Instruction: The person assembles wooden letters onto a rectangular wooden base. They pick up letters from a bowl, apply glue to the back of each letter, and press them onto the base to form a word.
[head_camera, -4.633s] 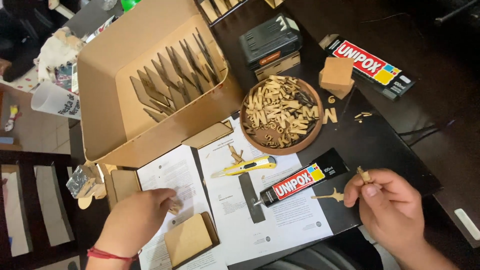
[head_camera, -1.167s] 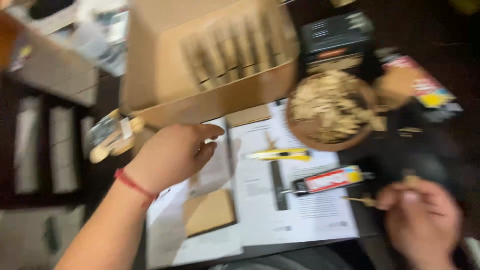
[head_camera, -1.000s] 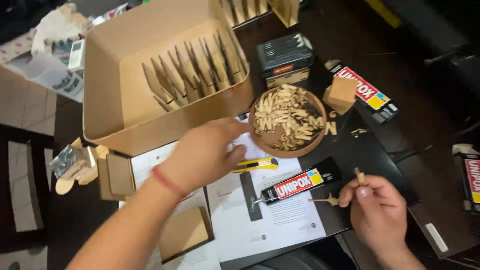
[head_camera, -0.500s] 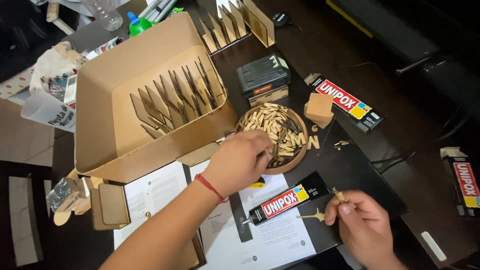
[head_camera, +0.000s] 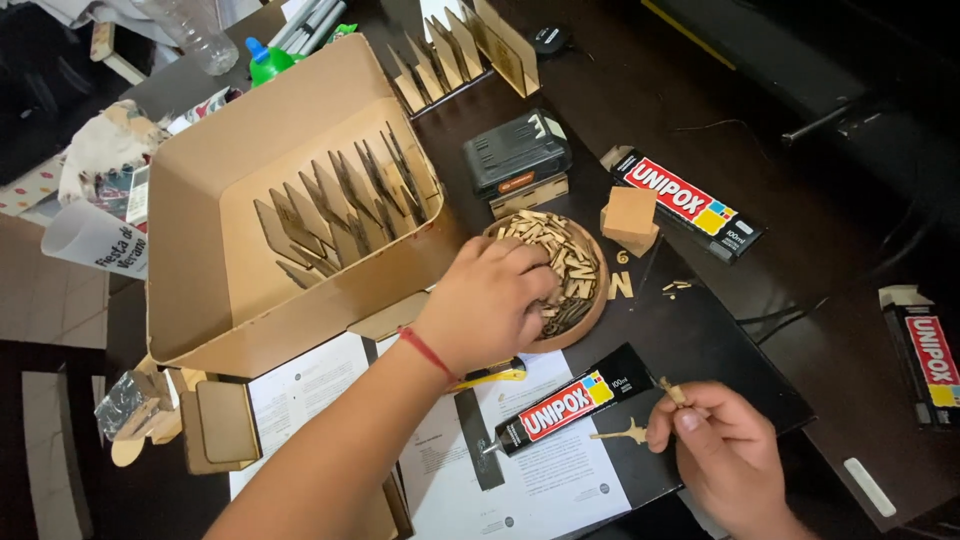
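My left hand (head_camera: 490, 300) reaches into a round wooden bowl (head_camera: 597, 300) of small wooden pieces (head_camera: 565, 265), fingers curled down among them; whether it grips one is hidden. A red band circles that wrist. My right hand (head_camera: 722, 448) sits at the lower right and pinches a small thin wooden piece (head_camera: 670, 391). A flat wooden cut-out (head_camera: 620, 434) lies just left of it. A black glue tube (head_camera: 572, 402) lies on the paper sheets (head_camera: 545, 475) between the hands. A yellow utility knife (head_camera: 492, 375) pokes out under my left wrist.
A large open cardboard box (head_camera: 200, 300) holds upright wooden cut-outs (head_camera: 335, 205). Behind the bowl sit a dark battery block (head_camera: 515, 150), a small wooden cube (head_camera: 630, 215) and a black glue carton (head_camera: 685, 200). Another carton (head_camera: 925, 360) lies at the right edge. A clear bottle (head_camera: 195, 35) stands far left.
My left hand moved from the lower left papers up and right into the bowl of wooden pieces. My right hand stayed at the lower right, pinching the small piece. The view shifted.
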